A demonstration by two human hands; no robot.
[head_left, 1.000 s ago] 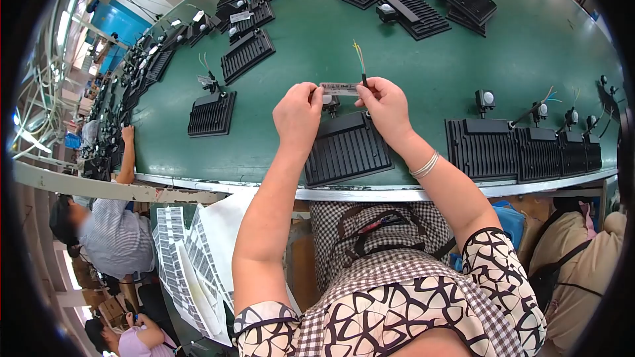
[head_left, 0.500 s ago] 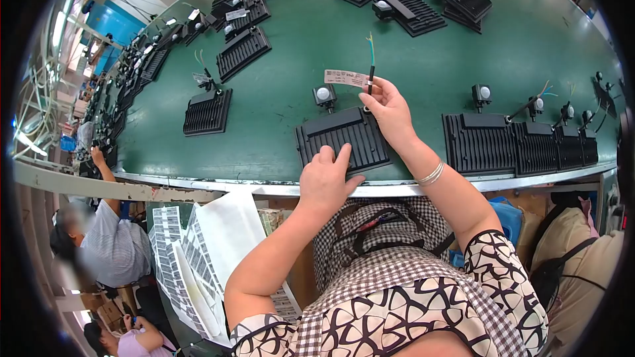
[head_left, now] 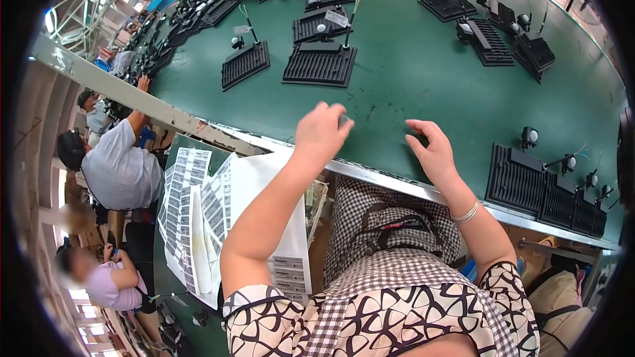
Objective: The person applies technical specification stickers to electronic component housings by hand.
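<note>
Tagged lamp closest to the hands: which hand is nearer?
Left. The left hand is apart from the lamp, on its near side; the right hand is farther off, to the near right.

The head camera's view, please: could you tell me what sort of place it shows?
Probably a factory assembly workshop: many similar black finned units, some with loose wires, lie on a green table; printed label sheets lie nearby, and another person is at the table's edge.
</note>
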